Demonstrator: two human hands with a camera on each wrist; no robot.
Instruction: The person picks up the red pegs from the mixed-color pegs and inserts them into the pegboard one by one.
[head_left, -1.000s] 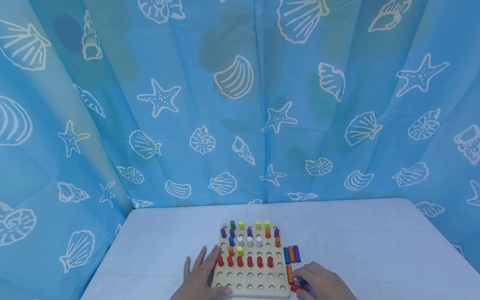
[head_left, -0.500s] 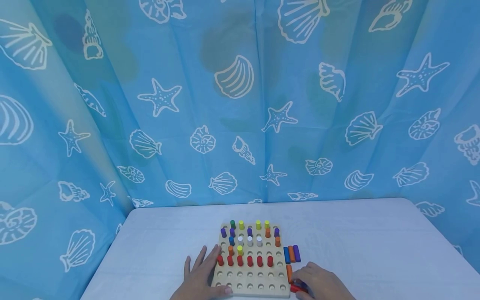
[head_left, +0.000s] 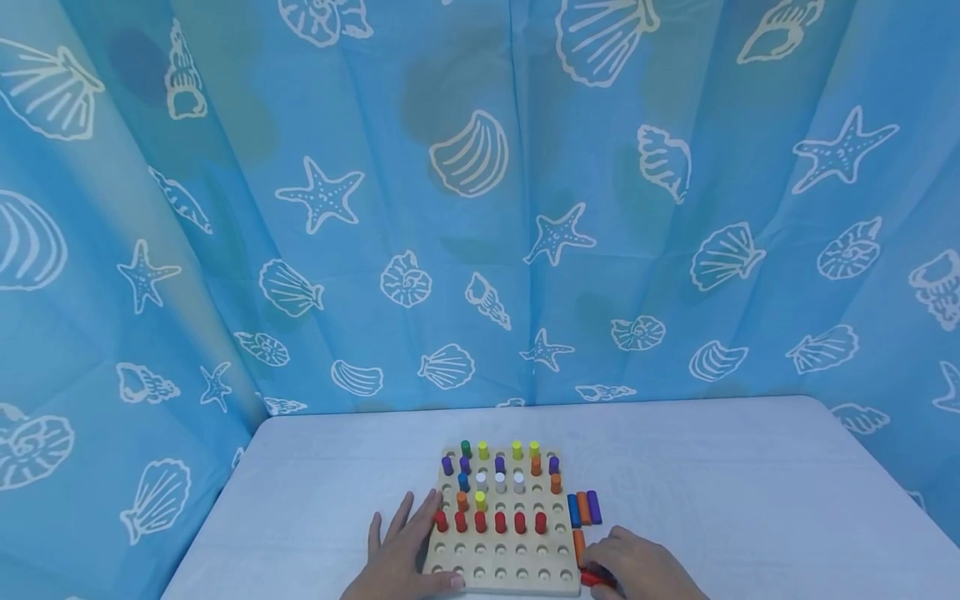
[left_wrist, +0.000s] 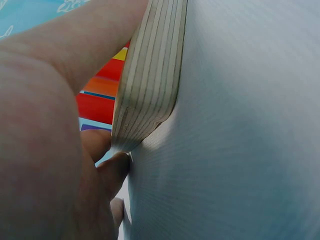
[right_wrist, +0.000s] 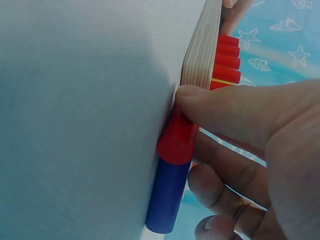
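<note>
A wooden pegboard [head_left: 480, 562] lies on the table with upright coloured pegs in its far rows. Along its middle runs a row of red pegs [head_left: 500, 522]. My left hand [head_left: 401, 554] rests at the board's left side, fingers spread and thumb over the near corner. Beside the board's near right corner, my right hand [head_left: 637, 567] pinches a loose red peg [right_wrist: 177, 140], the thumb on its upper side. A dark blue peg [right_wrist: 167, 195] lies right by the red one in the right wrist view. In the head view my fingers hide it.
Loose pegs lie along the board's right edge: an orange peg [head_left: 579, 547] near my right fingers, and farther off a blue peg [head_left: 573, 511], another orange one and a purple peg [head_left: 594, 507]. A blue seashell-patterned curtain [head_left: 480, 233] hangs behind the white table [head_left: 750, 483].
My right hand has shifted slightly left, and its fingers have drawn in on the red peg. The dark blue peg has gone from sight in the head view. My left hand stays still.
</note>
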